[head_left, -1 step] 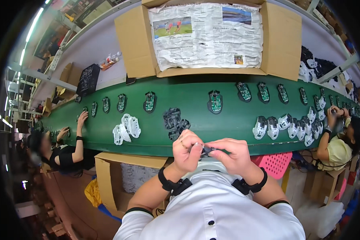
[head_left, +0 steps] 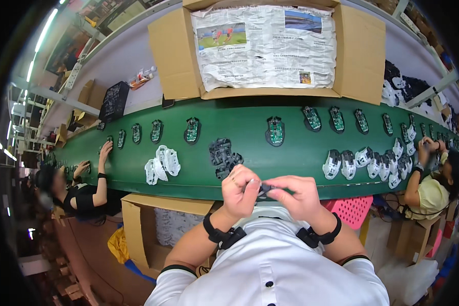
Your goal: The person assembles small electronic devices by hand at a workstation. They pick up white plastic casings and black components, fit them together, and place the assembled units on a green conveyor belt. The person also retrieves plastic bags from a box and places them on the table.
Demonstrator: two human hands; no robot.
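Close to my chest, at the near edge of the green table [head_left: 204, 190], my left hand [head_left: 240, 190] and my right hand [head_left: 297, 196] meet around a small dark plastic part [head_left: 264, 189]. Thumbs and fingers of both hands pinch it, and they cover most of its shape. Just beyond my left hand lies a pile of black plastic pieces [head_left: 223, 157]. Left of that pile, several white plastic shells [head_left: 163, 163] are heaped. Mouse bases with green circuit boards [head_left: 275, 131] stand in a row along the far side.
An open cardboard box [head_left: 362, 56] lined with newspaper stands behind the table. White-and-black mouse shells [head_left: 348, 164] cluster at the right. Co-workers sit at the left [head_left: 86, 191] and right [head_left: 436, 183]. A pink perforated basket [head_left: 353, 211] and another carton [head_left: 135, 239] are below the near edge.
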